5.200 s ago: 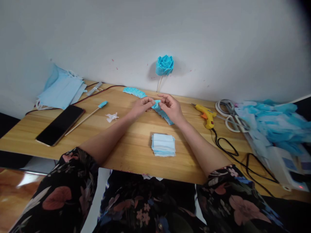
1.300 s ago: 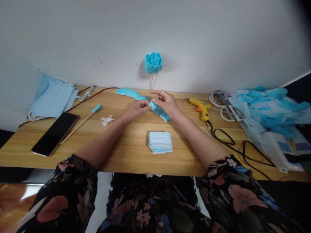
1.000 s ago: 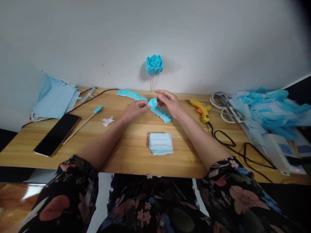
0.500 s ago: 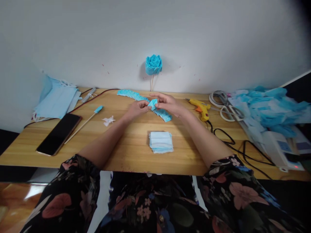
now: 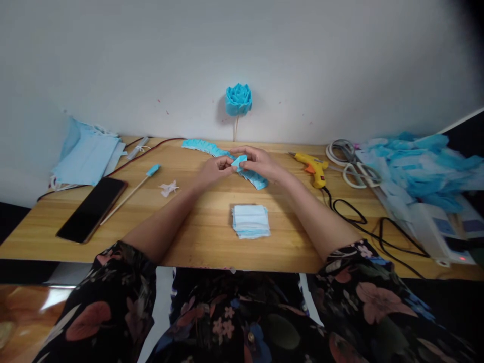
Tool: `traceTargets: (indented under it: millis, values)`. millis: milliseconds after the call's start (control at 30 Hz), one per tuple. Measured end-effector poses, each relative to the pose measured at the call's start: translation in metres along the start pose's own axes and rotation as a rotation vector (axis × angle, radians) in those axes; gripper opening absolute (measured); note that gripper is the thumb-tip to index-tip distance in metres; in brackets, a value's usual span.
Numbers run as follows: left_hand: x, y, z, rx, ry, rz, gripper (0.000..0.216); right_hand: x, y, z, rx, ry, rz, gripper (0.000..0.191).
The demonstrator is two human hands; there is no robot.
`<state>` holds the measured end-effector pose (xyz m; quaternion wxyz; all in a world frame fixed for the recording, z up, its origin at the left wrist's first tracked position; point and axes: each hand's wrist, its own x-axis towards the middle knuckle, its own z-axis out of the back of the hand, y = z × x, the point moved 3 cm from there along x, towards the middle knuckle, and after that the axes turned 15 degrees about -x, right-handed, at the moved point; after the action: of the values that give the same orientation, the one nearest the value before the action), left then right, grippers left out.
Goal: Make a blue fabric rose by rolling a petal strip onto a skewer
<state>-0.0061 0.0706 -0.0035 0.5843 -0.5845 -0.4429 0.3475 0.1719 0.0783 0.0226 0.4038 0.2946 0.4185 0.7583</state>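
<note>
My left hand (image 5: 215, 169) and my right hand (image 5: 260, 162) meet over the far middle of the wooden table (image 5: 189, 237). Both pinch a small blue piece of mask fabric (image 5: 239, 161) between their fingertips. Under the hands lies a long row of folded blue pieces (image 5: 217, 151), running from back left to front right. A neat stack of cut light blue squares (image 5: 251, 221) sits on the table nearer to me. A finished blue fabric rose on a stick (image 5: 238, 100) leans against the white wall behind the hands.
A phone (image 5: 92, 208), a stick with a blue tip (image 5: 130, 190), a white scrap (image 5: 168, 188) and a pile of face masks (image 5: 88, 157) lie at left. At right are a yellow glue gun (image 5: 312, 167) with black cord (image 5: 363, 227), scissors (image 5: 350, 164) and blue offcuts (image 5: 419, 169).
Over the last second the blue piece stood up between my fingers, then my right hand lowered and closed over it; now it sits smaller and flatter in the pinch. My left hand stayed put.
</note>
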Motion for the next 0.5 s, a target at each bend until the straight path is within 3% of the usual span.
traceTargets:
  millis: [233,500]
  values:
    - [0.0,-0.002,0.005,0.01,-0.044,0.037,0.034,-0.002,-0.002,0.003,0.098,-0.032,-0.093,0.044]
    - [0.001,-0.003,0.006,0.032,-0.076,0.056,0.027,-0.001,-0.011,0.013,0.172,-0.202,-0.145,0.038]
